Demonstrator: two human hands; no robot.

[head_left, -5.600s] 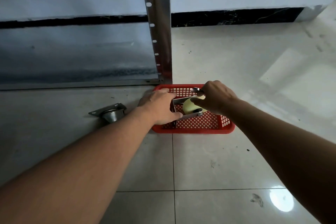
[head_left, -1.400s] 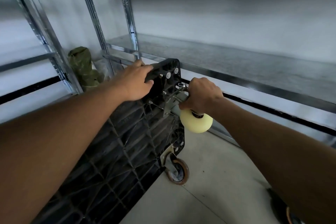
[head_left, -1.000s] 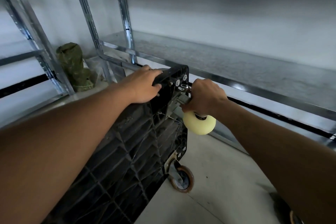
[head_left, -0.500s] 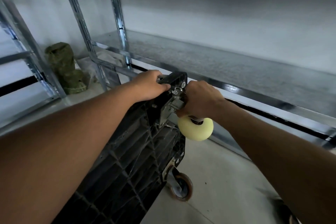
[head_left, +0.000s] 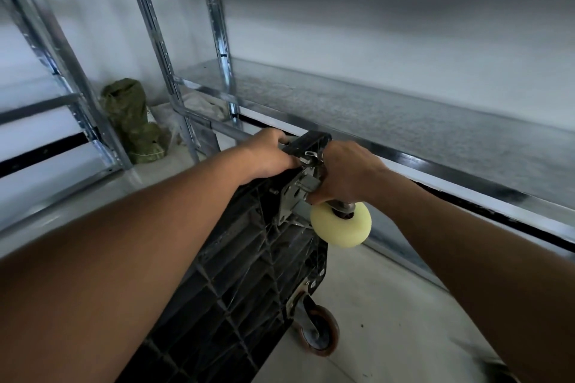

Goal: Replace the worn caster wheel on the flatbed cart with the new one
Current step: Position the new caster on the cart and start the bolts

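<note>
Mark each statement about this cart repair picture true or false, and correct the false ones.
1. The left hand holds the upper corner of the black cart. True.
2. The cart stands flat on its wheels. False: it is tipped up, with its ribbed underside showing.
3. The right hand grips a caster with a pale yellow wheel. True.
4. That caster's wheel touches the floor. False: it is held in the air by the cart's upper corner.
5. A brown-rimmed wheel is mounted at the cart's lower corner. True.

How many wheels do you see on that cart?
2: a pale yellow wheel at the cart's top corner, below the right hand; a brown wheel near the floor. Others may be hidden.
</note>
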